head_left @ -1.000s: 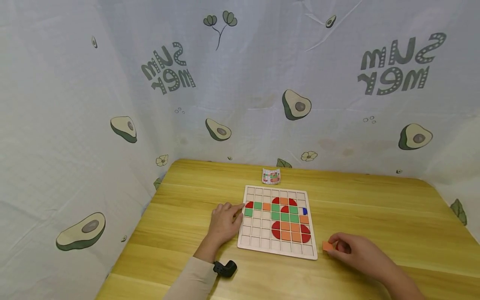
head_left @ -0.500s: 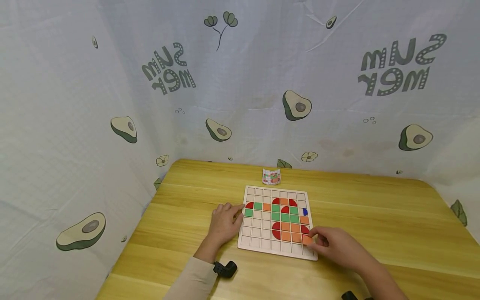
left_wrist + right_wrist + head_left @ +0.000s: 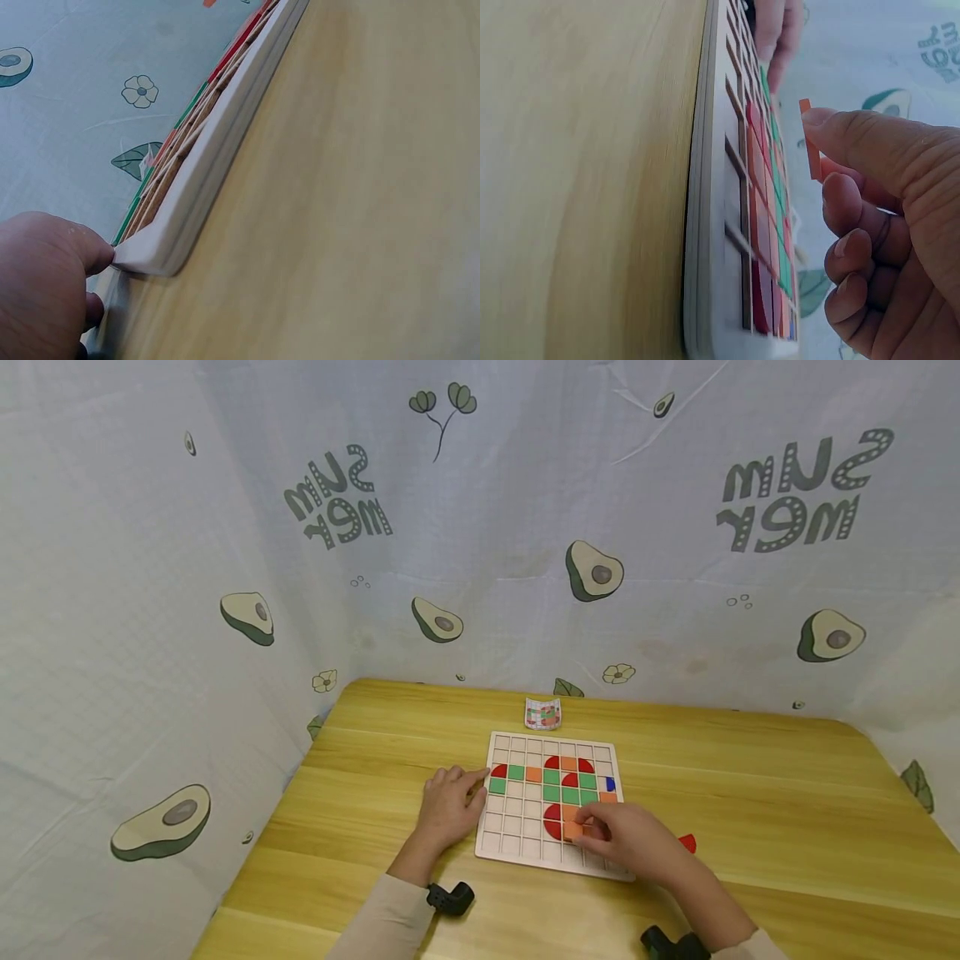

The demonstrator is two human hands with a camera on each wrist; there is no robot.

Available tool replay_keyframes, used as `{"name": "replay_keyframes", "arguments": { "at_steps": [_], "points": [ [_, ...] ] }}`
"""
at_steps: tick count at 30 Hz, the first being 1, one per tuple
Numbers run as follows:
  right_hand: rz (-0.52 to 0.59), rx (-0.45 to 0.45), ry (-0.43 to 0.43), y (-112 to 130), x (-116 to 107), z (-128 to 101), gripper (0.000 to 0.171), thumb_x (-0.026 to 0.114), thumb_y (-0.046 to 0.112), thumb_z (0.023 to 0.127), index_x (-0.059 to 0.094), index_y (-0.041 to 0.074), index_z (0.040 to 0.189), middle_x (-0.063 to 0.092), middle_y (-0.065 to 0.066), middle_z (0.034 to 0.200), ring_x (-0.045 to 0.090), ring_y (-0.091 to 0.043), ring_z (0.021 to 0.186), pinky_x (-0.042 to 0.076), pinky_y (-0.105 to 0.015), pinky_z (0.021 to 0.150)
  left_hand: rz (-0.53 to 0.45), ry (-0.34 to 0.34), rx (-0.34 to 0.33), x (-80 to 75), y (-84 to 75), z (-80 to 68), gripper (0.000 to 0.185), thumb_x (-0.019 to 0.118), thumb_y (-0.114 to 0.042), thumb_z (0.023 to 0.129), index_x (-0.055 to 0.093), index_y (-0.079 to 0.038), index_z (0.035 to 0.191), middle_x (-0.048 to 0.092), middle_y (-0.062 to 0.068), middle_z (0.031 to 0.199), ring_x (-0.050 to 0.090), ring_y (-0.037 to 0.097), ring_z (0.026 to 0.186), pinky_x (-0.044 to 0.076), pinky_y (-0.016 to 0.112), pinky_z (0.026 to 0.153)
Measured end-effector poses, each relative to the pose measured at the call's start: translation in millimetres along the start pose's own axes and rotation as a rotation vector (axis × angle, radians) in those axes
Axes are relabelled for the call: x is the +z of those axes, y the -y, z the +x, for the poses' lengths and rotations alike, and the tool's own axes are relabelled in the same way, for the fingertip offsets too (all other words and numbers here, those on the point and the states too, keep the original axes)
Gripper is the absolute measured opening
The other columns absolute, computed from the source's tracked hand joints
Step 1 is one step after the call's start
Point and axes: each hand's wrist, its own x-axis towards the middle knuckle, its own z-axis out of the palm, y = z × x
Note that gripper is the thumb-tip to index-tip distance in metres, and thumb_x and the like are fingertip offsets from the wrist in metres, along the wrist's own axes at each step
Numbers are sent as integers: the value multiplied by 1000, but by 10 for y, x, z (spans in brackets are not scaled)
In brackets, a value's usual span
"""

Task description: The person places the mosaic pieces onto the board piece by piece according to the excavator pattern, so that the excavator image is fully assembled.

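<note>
Wooden table (image 3: 750, 793) with grid board (image 3: 517, 835), red piece (image 3: 687, 842), card (image 3: 542, 714)

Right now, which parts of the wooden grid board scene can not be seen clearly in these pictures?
- Head view: the right hand covers the near right cells of the white wooden grid board.
- Head view: the small pattern card is too small to read.
- Head view: the red piece on the table is partly hidden by that hand.
- Left wrist view: the left hand is cut off by the edge.
- Right wrist view: the thin orange square tile shows edge-on only.

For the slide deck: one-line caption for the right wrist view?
Right hand pinches a thin orange square tile just above the white gridded puzzle board on the wooden table.
</note>
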Motion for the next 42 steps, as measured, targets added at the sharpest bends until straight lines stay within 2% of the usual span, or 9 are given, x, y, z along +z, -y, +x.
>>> {"name": "replay_keyframes", "arguments": {
  "at_steps": [5, 10, 17, 24, 33, 38, 42],
  "points": [
    [-24, -68, -11, 104, 82, 134, 19, 78, 38, 89, 72, 22, 98, 48, 13, 67, 43, -2, 62, 36, -21, 57, 0, 3, -2, -2, 3, -2, 35, 59, -33, 100, 70, -27, 133, 57, -6, 85, 40, 12, 80, 28, 29, 74],
    [-22, -93, -15, 243, 156, 261, 22, 76, 41, 90, 72, 21, 98, 49, 13, 67, 43, -2, 60, 36, -21, 56, 3, 2, -7, 1, 8, -1, 35, 59, -33, 100, 70, -27, 133, 56, -6, 85, 39, 12, 80, 28, 29, 74],
    [-17, -113, -10, 389, 311, 427, 18, 75, 38, 92, 72, 21, 99, 49, 13, 64, 42, -2, 57, 36, -22, 55, 0, 14, -6, 5, 7, 7, 35, 59, -33, 101, 69, -27, 134, 54, -7, 83, 38, 12, 79, 28, 29, 75],
    [-28, -96, -7, 474, 422, 591, 18, 74, 37, 93, 72, 21, 103, 50, 11, 65, 44, -5, 57, 36, -23, 55, 12, 21, -1, 1, 6, 18, 35, 59, -34, 101, 69, -27, 134, 53, -7, 83, 39, 12, 80, 27, 29, 74],
    [-47, -163, -36, 570, 502, 808, 18, 74, 28, 92, 73, 14, 104, 56, 9, 69, 47, -6, 61, 41, -26, 58, 20, -10, 29, 8, 24, 19, 34, 61, -31, 100, 70, -26, 132, 52, -7, 81, 37, 11, 77, 27, 27, 72],
    [-52, -145, -40, 584, 534, 884, 20, 74, 30, 93, 74, 13, 104, 63, 8, 72, 50, -6, 62, 44, -27, 60, 18, -16, 25, 11, 13, 17, 34, 61, -31, 99, 71, -26, 131, 54, -6, 82, 38, 11, 76, 27, 28, 72],
    [-44, -124, -41, 586, 539, 906, 19, 74, 29, 92, 75, 14, 103, 61, 9, 68, 50, -7, 61, 44, -28, 60, 25, -16, 22, 8, 10, 21, 33, 62, -30, 99, 71, -25, 131, 55, -5, 83, 39, 12, 77, 27, 27, 71]
  ]
}}
